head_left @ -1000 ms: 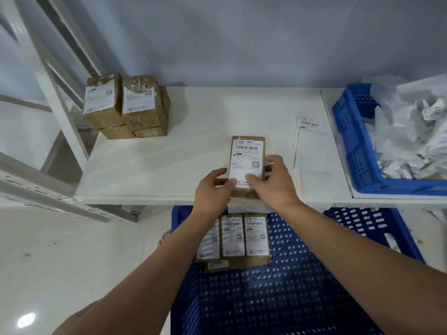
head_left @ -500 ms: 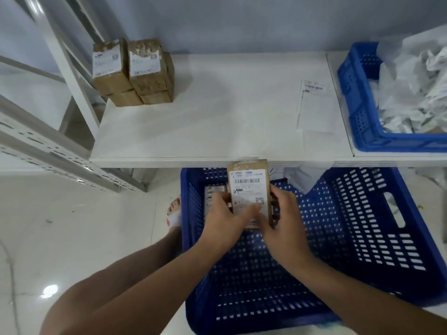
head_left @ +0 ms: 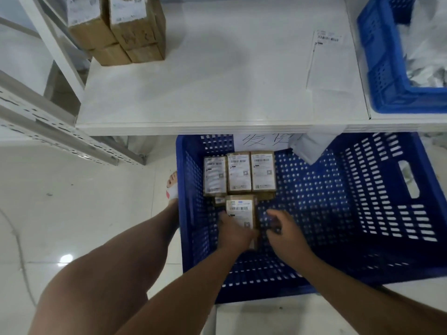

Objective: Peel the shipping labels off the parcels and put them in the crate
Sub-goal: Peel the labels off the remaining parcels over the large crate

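Observation:
A small brown parcel point(head_left: 240, 213) with a white shipping label is low inside the big blue crate point(head_left: 377, 213) on the floor. My left hand point(head_left: 233, 234) grips the parcel's near end. My right hand point(head_left: 284, 232) is just to the right of it, fingers curled and blurred, apparently off the box. Three labelled parcels point(head_left: 239, 172) lie side by side at the crate's far left, with another partly hidden beneath them.
A white table point(head_left: 217, 93) stands above the crate, with stacked labelled boxes point(head_left: 121, 27) at its far left and a label sheet point(head_left: 329, 59) at right. A second blue crate point(head_left: 387, 68) of white paper sits on the right. My leg and foot point(head_left: 172, 187) are beside the crate.
Both hands carried the parcel from the table edge down into the floor crate. The right hand has come off the parcel's side. The view tilted downward.

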